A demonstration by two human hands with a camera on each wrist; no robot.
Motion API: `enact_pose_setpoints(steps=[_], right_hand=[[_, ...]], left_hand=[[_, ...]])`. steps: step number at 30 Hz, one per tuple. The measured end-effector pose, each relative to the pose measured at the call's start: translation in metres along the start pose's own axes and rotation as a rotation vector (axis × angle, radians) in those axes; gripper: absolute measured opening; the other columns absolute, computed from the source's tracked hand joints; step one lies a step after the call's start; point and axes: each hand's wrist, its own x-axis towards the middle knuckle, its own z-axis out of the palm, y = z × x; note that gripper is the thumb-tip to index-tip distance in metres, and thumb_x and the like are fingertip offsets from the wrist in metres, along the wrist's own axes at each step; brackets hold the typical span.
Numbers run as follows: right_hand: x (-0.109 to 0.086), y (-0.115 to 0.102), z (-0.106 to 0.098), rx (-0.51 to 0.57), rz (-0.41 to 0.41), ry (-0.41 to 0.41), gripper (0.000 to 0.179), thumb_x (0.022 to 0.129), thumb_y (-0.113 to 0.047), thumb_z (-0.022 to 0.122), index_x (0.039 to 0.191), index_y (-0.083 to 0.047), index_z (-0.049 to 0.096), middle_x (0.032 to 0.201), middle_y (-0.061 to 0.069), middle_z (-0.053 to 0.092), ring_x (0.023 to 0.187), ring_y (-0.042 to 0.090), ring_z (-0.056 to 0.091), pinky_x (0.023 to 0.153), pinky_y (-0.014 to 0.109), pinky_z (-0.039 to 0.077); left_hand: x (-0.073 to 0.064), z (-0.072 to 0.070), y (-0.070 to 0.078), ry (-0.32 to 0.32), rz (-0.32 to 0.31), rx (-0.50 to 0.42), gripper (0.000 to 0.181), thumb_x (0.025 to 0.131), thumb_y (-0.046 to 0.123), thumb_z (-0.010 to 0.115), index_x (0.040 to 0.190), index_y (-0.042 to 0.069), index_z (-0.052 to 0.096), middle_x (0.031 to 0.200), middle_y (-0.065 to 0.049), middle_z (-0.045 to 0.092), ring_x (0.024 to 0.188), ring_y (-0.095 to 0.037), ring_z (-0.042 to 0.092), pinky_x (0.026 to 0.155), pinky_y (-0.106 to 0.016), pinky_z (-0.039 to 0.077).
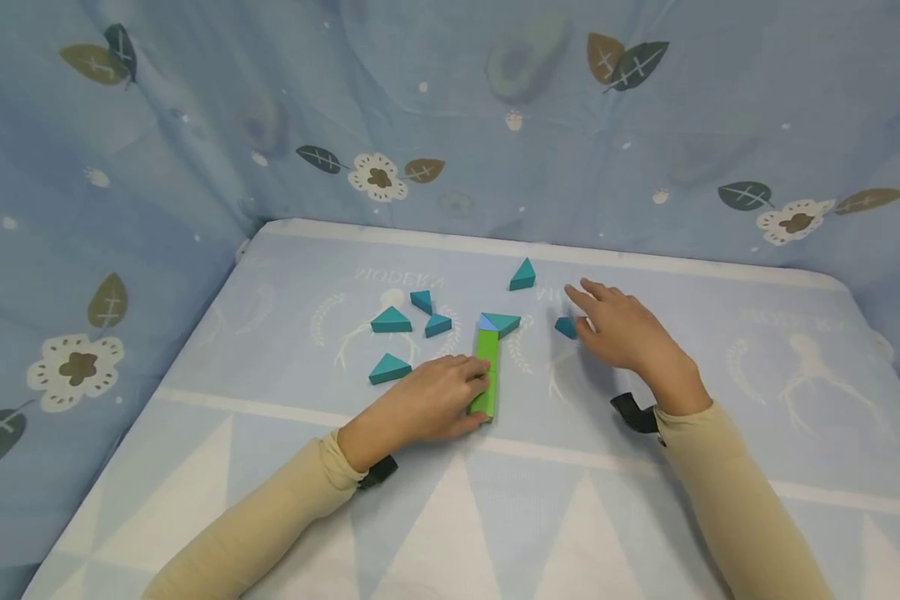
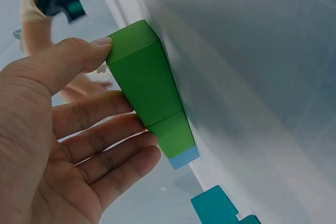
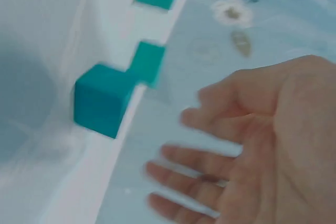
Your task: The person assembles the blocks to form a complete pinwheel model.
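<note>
Two green blocks (image 1: 487, 346) lie end to end in a line, the seam between them visible in the left wrist view. Touching the line's far end are a small light-blue piece (image 1: 487, 322) and a teal triangular block (image 1: 504, 323). My left hand (image 1: 442, 396) rests against the green blocks' left side, its thumb at the near end and its fingertips along the side. Over to the right, my right hand (image 1: 621, 329) hovers with loosely spread fingers beside a small teal block (image 1: 566, 327). Nothing shows in its grasp in the right wrist view.
Left of the green line lie several teal triangular blocks, among them a larger one (image 1: 391, 320) and a nearer one (image 1: 389, 368). Another teal triangular block (image 1: 522, 275) sits near the table's far edge. Patterned blue curtains (image 1: 450, 108) hang behind and at the left.
</note>
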Motion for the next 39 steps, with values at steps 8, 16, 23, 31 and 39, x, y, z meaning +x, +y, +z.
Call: enact_pose_setpoints(steps=[8,16,23,31,39], right_hand=[[-0.028,-0.001,0.014,-0.024,-0.064,-0.017,0.046,0.098,-0.006,0.045,0.142,0.009,0.044,0.150,0.028,0.038,0.100,0.041,0.064,0.084,0.051,0.051],[-0.017,0.008,0.026,0.016,-0.128,0.022,0.050,0.096,-0.002,0.047,0.145,0.008,0.040,0.154,0.025,0.033,0.050,0.012,0.031,0.062,0.033,0.038],[-0.001,0.007,0.030,0.041,-0.150,0.044,0.053,0.095,-0.001,0.046,0.147,0.006,0.038,0.156,0.022,0.030,0.049,0.013,0.029,0.071,0.037,0.042],[0.020,-0.001,0.027,0.110,-0.147,0.018,0.052,0.097,-0.005,0.047,0.148,0.002,0.038,0.157,0.017,0.032,0.084,0.028,0.060,0.090,0.045,0.045],[0.034,-0.010,0.019,0.117,-0.141,-0.045,0.048,0.098,-0.007,0.045,0.145,0.002,0.043,0.156,0.017,0.034,0.142,0.040,0.033,0.113,0.057,0.032]], left_hand=[[0.001,0.000,0.000,-0.010,-0.018,-0.020,0.042,0.088,0.036,0.073,0.114,0.003,0.071,0.125,-0.011,0.063,0.115,-0.024,0.063,0.099,-0.034,0.052],[0.000,0.000,0.001,-0.001,-0.004,-0.020,0.042,0.088,0.035,0.073,0.113,0.002,0.071,0.123,-0.011,0.064,0.111,-0.024,0.064,0.096,-0.034,0.053],[0.001,0.000,0.001,0.002,0.003,-0.011,0.044,0.088,0.036,0.072,0.114,0.002,0.071,0.124,-0.012,0.064,0.114,-0.025,0.063,0.098,-0.035,0.052],[0.001,0.001,0.000,0.036,0.012,0.006,0.042,0.087,0.035,0.074,0.112,0.002,0.071,0.122,-0.011,0.064,0.112,-0.023,0.064,0.097,-0.034,0.053],[0.001,0.002,0.000,0.031,0.008,-0.001,0.041,0.087,0.036,0.073,0.111,0.002,0.072,0.121,-0.010,0.065,0.111,-0.023,0.064,0.097,-0.033,0.053]])
